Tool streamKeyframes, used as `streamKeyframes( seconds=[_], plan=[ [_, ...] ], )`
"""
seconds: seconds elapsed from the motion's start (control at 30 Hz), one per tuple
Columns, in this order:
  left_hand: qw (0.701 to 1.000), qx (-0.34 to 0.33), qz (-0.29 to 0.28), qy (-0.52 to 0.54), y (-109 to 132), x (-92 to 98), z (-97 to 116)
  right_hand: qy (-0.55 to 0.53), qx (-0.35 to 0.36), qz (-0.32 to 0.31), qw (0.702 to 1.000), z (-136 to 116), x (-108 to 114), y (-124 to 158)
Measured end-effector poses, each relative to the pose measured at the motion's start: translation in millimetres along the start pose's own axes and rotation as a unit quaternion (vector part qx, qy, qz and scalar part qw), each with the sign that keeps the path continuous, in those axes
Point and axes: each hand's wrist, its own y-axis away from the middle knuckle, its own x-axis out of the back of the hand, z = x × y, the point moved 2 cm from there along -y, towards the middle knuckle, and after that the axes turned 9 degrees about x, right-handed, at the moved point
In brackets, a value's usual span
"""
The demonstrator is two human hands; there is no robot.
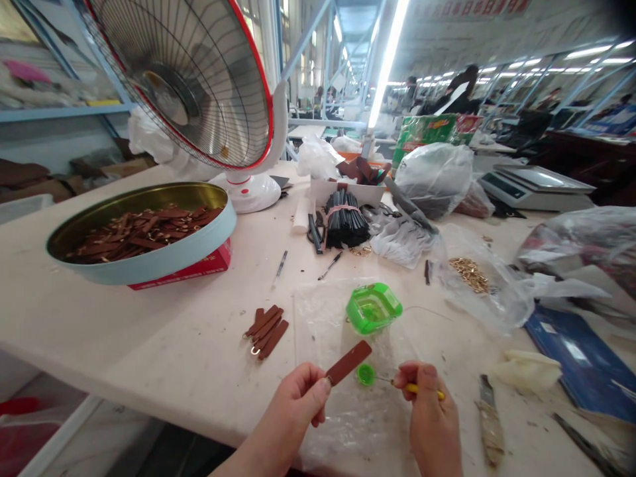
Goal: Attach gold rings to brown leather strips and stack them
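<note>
Between thumb and fingers, my left hand (pixel 304 396) pinches one end of a brown leather strip (pixel 349 363), which points up and to the right. My right hand (pixel 431 407) grips the yellow handle of a thin-tipped tool (pixel 420 389). Its metal tip points left, close to a small round green cap (pixel 366 374); whether they touch I cannot tell. Just beyond stands a green plastic container (pixel 373 309) on a clear plastic sheet (pixel 318 318). Left of my hands lies a small pile of brown strips (pixel 267 329), some with metal loops.
A round tin (pixel 149 255) of brown strips rests on a red box (pixel 206 262), with a fan (pixel 243 185) behind. Bundled black strips (pixel 346 222) and two pens lie ahead. To the right are a bag of gold hardware (pixel 470 275), a wrapped knife (pixel 489 424) and a scale (pixel 536 189).
</note>
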Motion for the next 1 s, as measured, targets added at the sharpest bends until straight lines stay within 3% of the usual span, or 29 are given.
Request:
streamKeyframes(
  seconds=[0.13,0.27,0.53,0.77,0.9,1.0],
  plan=[
    [0.999,0.03,0.001,0.036,1.1,-4.9,-2.0,-0.141,0.024,0.033,0.989,-20.2,9.6,2.6],
    [0.995,0.06,-0.043,0.069,12.8,-11.8,-1.6,-0.321,0.022,-0.046,0.946,-47.9,10.9,11.4],
    [0.994,0.031,-0.055,0.085,43.7,-13.4,1.6,-0.333,0.019,-0.08,0.939,-66.0,1.3,35.3],
    [0.996,0.007,-0.047,0.071,55.5,-20.0,5.5,-0.373,0.011,-0.031,0.927,-73.0,-3.7,49.9],
    [0.997,-0.002,-0.069,0.032,59.5,-25.5,8.8,-0.379,0.033,-0.045,0.924,-74.3,7.5,46.6],
    [0.999,-0.028,-0.04,-0.011,61.7,-21.8,10.0,-0.397,0.039,-0.009,0.917,-77.0,26.0,36.6]
  ],
)
